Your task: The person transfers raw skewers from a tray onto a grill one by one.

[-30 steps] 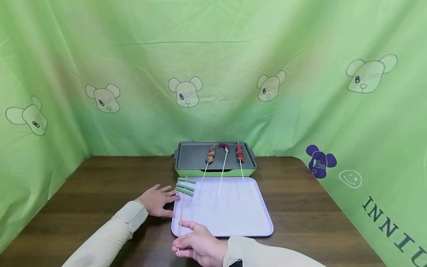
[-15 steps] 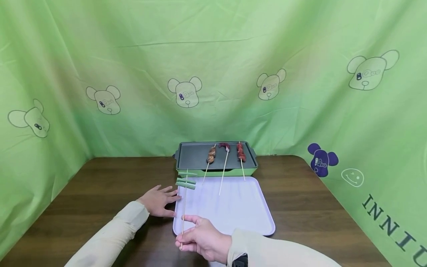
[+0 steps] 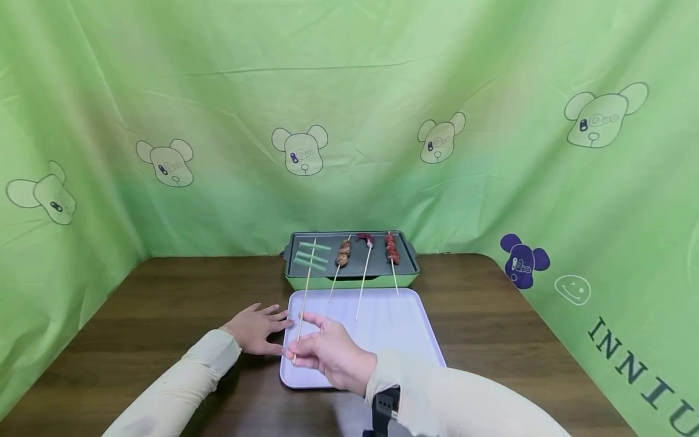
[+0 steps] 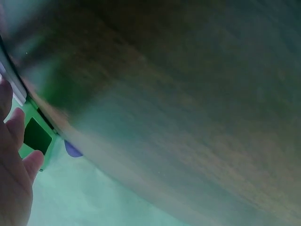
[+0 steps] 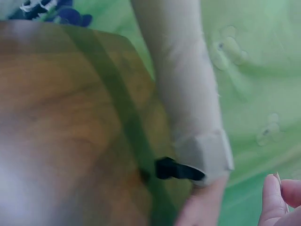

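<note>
My right hand (image 3: 338, 355) pinches the lower end of a thin wooden skewer above the purple-white tray (image 3: 395, 331). Green stalk pieces (image 3: 312, 257) are threaded across its far end, which overlaps the left part of the dark griddle (image 3: 378, 262). At the lower right of the right wrist view, fingertips (image 5: 273, 195) show close around the stick's end. My left hand (image 3: 256, 331) lies with spread fingers at the tray's left edge. In the left wrist view, parts of its fingers (image 4: 18, 127) appear beside the griddle's green base (image 4: 32, 115).
Three more skewers lie on the griddle, sticks jutting over the tray: a brown meat skewer (image 3: 343, 253), a dark red curled one (image 3: 364, 239) and a red meat skewer (image 3: 392, 249). A wooden table (image 3: 491, 340) bears everything. A green printed curtain (image 3: 371, 188) surrounds it.
My right hand has moved forward, bringing the green skewer's loaded end from over the tray's far left corner to the griddle's left part. The left hand stays at the tray's edge.
</note>
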Motion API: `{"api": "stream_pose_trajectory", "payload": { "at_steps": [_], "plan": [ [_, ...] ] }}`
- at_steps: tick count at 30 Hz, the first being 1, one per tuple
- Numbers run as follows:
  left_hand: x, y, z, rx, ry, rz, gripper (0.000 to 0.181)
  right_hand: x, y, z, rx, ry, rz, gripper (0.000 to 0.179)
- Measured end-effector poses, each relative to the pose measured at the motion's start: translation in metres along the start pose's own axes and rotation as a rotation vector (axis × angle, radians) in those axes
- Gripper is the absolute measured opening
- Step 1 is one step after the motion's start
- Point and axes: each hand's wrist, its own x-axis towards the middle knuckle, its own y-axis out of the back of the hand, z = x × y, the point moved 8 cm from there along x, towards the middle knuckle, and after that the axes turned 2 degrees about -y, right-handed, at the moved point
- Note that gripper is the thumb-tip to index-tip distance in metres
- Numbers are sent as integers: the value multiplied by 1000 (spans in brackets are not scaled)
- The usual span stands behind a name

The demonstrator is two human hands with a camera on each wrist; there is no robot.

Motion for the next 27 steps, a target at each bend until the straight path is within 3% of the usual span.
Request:
{"api": "stream_pose_trajectory", "payload": {
  "at_steps": [9, 17, 27],
  "plan": [
    [0, 1, 0, 8, -27, 27, 64, 19, -10, -30, -7, 62, 17, 67],
    [0, -3, -2, 31, -13, 13, 66, 32, -7, -35, -1, 63, 41, 63],
    [-1, 3, 1, 18, -1, -4, 65, 55, 2, -44, -10, 93, 86, 59]
  ]
}}
